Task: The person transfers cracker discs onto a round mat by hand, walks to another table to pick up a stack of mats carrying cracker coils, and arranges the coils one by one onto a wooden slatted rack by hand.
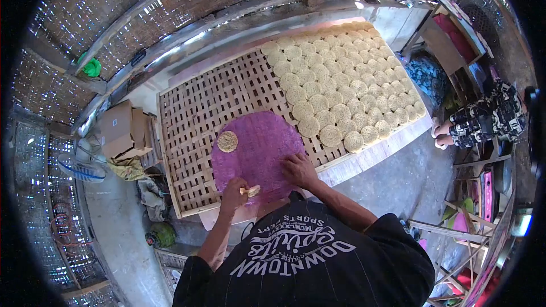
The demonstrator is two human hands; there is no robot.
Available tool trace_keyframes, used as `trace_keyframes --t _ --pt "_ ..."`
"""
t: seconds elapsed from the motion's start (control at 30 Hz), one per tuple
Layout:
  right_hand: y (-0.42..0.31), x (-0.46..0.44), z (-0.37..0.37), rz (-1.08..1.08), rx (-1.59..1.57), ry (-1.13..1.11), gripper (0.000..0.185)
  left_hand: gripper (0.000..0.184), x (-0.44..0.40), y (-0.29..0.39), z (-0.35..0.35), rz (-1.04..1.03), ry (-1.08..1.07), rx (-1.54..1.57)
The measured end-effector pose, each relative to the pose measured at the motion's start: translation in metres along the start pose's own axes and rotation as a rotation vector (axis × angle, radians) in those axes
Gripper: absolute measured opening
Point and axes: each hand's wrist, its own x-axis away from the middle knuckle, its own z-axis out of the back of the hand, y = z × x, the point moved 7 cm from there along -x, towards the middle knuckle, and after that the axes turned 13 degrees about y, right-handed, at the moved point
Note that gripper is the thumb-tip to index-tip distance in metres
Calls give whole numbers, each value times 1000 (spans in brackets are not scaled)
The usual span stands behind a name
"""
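A round purple mat (264, 136) lies over the woven bamboo rack. One round, pale yellow disc (228, 141) sits near the mat's left edge. My left hand (234, 192) is closed around the light-coloured handle of a small tool (251, 191), whose pale end hangs over the lower part of the mat. To its right, my right hand (298, 170) rests on the mat with fingers spread and slightly bent, holding nothing visible. Many similar discs (331, 135) cover the right side of the rack in close, partly overlapping rows.
The rack's bare lattice (196, 113) shows at the left. Beyond it are cardboard boxes (120, 131), a blue fan (81, 168) and a green gas cylinder (163, 234). Another person (483, 119) stands at the far right, near wooden shelving.
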Motion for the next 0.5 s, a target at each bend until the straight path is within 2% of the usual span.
trace_keyframes --t 0.07,0.17,0.27,0.4,0.5 --pt "8 3 -1 -30 -27 -23 29 25 10 -9 3 -12 -3 146" --pt "11 4 0 -10 -33 -22 28 21 26 -28 18 208 -59 131" --pt "20 4 -6 -54 -65 -25 31 18 14 43 62 265 136 120" --pt "28 4 5 -527 -505 -114 38 26 1 79 50 259 354 56" --pt "40 21 1 -999 -998 -140 46 43 -16 124 -11 248 215 19"
